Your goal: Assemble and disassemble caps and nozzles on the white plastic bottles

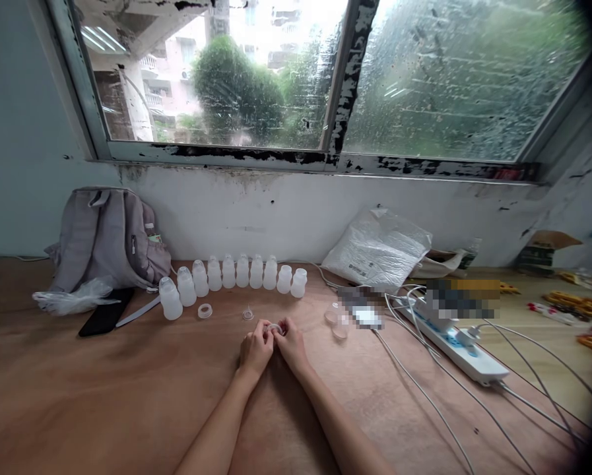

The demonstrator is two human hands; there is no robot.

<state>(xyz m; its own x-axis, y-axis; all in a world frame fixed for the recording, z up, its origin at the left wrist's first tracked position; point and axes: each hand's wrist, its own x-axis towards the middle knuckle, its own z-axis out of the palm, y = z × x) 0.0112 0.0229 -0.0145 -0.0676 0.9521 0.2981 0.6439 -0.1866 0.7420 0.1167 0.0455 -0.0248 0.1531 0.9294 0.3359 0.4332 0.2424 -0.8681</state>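
Between the fingertips of my left hand [256,351] and my right hand [290,344] is a small translucent bottle ring [274,327]. Both hands are closed on it, low over the table, and the fingers cover much of it. A silicone bottle nipple [247,315] lies just beyond my left hand. Further left rests another translucent ring [205,311]. Behind them several frosted baby bottles [228,273] stand upright in a curved row. Most have tops fitted; the two at the right end, including the rightmost bottle [299,284], show bare necks.
Right of my hands lie loose translucent rings [339,324], a blurred lit device [367,318], cables and a white power strip [466,349]. A silver padded bag [379,247] leans on the wall. Leftward are a backpack [102,237], clear plastic [78,297] and a black phone-like slab [106,315].
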